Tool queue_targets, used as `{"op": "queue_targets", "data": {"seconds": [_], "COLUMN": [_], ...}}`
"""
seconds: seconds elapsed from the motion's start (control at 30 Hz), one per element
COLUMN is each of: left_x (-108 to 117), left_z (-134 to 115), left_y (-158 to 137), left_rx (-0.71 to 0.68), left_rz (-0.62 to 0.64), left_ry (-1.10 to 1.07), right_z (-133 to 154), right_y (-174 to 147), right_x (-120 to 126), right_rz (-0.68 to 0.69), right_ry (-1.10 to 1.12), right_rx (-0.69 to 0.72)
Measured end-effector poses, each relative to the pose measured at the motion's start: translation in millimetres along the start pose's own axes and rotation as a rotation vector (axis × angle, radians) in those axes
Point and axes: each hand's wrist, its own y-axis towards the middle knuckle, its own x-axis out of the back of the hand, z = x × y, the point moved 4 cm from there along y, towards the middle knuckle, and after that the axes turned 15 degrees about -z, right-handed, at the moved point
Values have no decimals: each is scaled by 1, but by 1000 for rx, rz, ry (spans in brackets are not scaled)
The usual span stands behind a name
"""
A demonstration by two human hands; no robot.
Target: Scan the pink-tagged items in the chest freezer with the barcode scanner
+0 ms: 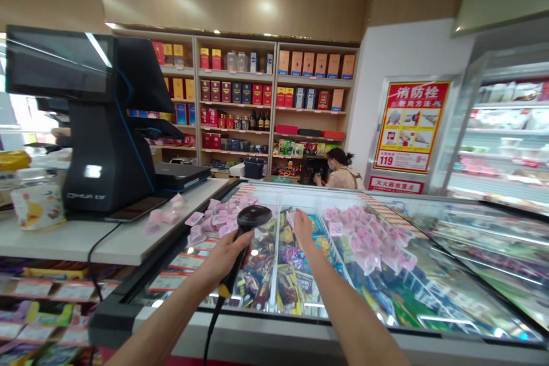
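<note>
My left hand [229,254] is wrapped around the handle of a black barcode scanner [254,217], whose cable hangs down over the freezer's front edge. To the right of the scanner, my right hand [303,230] has its fingers pinched on a small pink packet [291,218], mostly hidden by the fingers. Both hands are above the glass top of a chest freezer [300,326]. One pile of pink-and-white packets [218,218] with labels lies on the glass to the left. A larger pile of pink packets [371,234] lies to the right.
A black checkout terminal [107,126] stands on the white counter [124,246] at left, with a few pink packets [165,217] near the edge. Beyond the freezer, a person [343,174] is in front of shelves [274,103] of boxes. A lit display fridge [506,126] is at right.
</note>
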Motion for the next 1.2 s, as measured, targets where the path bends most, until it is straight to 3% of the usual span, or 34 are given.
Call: {"op": "queue_targets", "data": {"seconds": [0.13, 0.2, 0.37, 0.47, 0.63, 0.73, 0.83, 1.03, 1.2], "left_x": [13, 19, 35, 42, 49, 51, 49, 33, 19], "left_z": [13, 21, 39, 42, 44, 47, 45, 27, 11], "left_y": [17, 25, 37, 38, 37, 39, 40, 27, 8], "left_rx": [9, 2, 7, 22, 60, 67, 70, 50, 53], "left_rz": [-90, -114, -173, -195, -176, -167, -156, -108, -6], "left_ry": [3, 5, 10, 10, -18, -10, 21, -44, -49], "right_z": [2, -2, -9, -3, 7, 9, 4, -7, -2], "right_y": [8, 12, 26, 23, -3, -14, -16, -9, -7], "right_x": [28, 42, 66, 41, -55, -91, -95, -66, -50], "right_rz": [-19, 3, -57, -81, 164, 260, 281, 235, 200], "right_ry": [-643, -878, -1130, -1030, -798, -780, -740, -278, -240], "right_rx": [372, 486, 595, 616, 487, 396, 358, 343, 353]}}
